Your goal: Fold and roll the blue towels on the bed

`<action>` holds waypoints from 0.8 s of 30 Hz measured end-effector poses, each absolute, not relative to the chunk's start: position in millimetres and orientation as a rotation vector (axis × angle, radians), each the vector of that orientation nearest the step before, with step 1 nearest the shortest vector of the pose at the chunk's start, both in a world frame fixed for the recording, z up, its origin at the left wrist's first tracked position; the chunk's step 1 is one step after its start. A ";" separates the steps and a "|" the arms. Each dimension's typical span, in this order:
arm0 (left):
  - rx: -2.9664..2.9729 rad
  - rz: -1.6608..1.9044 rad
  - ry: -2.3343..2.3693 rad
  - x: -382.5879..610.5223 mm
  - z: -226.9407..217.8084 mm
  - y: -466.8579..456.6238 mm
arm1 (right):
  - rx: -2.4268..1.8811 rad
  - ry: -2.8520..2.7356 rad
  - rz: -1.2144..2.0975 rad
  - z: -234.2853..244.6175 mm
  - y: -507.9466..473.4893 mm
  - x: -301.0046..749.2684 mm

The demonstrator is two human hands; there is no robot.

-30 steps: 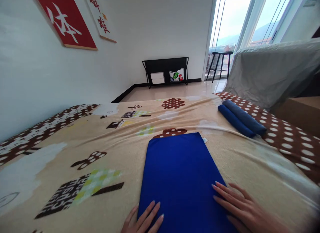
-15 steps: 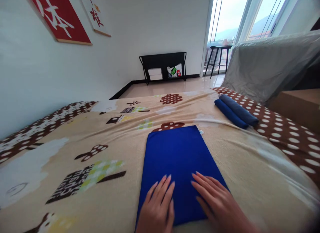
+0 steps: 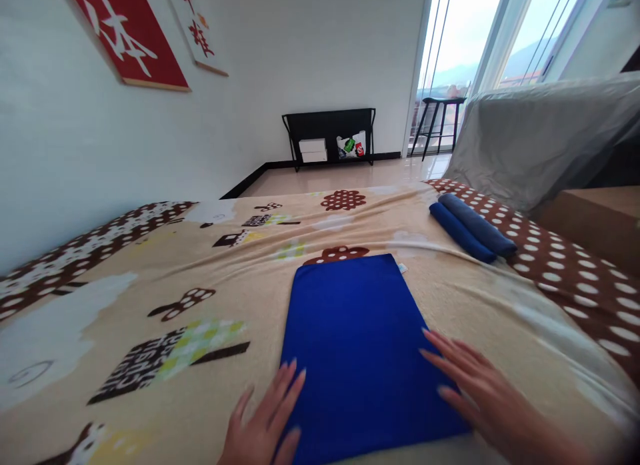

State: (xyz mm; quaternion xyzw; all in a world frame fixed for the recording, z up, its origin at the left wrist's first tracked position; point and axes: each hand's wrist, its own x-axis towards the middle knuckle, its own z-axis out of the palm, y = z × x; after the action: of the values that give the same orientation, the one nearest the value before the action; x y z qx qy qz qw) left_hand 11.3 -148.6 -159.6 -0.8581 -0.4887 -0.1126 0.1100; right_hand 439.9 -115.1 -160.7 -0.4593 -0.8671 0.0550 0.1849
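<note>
A blue cloth (image 3: 360, 345), folded into a flat rectangle, lies on the patterned blanket (image 3: 250, 278) in front of me. My left hand (image 3: 265, 418) is open at the cloth's lower left edge, fingertips over its border. At the lower right edge, my right hand (image 3: 465, 378) is open too, its fingers stretched out over the border and slightly blurred. Neither hand grips anything. A small white tag (image 3: 403, 268) shows beside the cloth's far right corner.
Two rolled cloths, one blue (image 3: 463, 232) and one grey-blue (image 3: 477, 224), lie side by side at the bed's right. Beyond the bed stand a black rack (image 3: 327, 125), a stool (image 3: 443, 102) and a covered piece of furniture (image 3: 545, 132). A cardboard box (image 3: 595, 218) is at the right.
Both hands have moved apart, from lying flat on the cloth out to its left and right edges. The cloth has stayed in place, and the view has shifted slightly.
</note>
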 end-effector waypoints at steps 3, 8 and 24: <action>-2.514 -0.346 -1.711 54.5 -118.8 -69.0 | -1.326 -2.472 0.259 -129.9 -37.6 385.1; -2.438 -0.341 -1.835 108.2 -119.0 55.7 | -1.394 -2.407 0.212 -130.1 70.9 297.5; -2.299 -0.385 -1.973 48.8 -159.6 72.5 | -1.592 -2.348 0.101 -178.8 111.0 377.0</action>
State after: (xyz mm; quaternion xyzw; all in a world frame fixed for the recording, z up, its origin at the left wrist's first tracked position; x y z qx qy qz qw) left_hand 48.8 72.5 -159.6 -0.7521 -0.6454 -0.1259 0.0440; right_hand 377.0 111.0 -178.8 -0.5545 -0.8176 0.0351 0.1509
